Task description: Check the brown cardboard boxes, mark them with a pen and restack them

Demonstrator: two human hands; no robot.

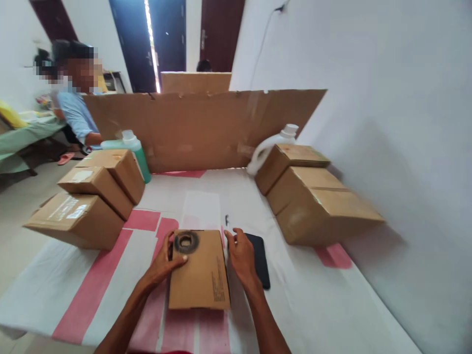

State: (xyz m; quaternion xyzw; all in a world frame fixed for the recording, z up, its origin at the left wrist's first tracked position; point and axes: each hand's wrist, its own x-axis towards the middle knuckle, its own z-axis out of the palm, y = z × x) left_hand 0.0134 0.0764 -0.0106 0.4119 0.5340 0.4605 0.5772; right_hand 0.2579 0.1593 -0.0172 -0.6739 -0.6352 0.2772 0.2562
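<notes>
A small brown cardboard box [201, 275] lies flat on the white and pink table cloth [92, 290] in front of me. A dark ring-shaped tape roll [186, 242] rests on its far left corner. My left hand [164, 263] grips the box's left edge, thumb on top beside the roll. My right hand [241, 255] presses against the box's right side, fingers curled at its far corner. A black phone-like slab [261, 263] lies just right of my right hand.
Three cardboard boxes [92, 196] are stacked at the left, two larger ones [313, 196] at the right. A green bottle [138, 150] and a white jug [267, 147] stand before an upright cardboard sheet [202, 128]. A seated person [75, 103] is at the far left.
</notes>
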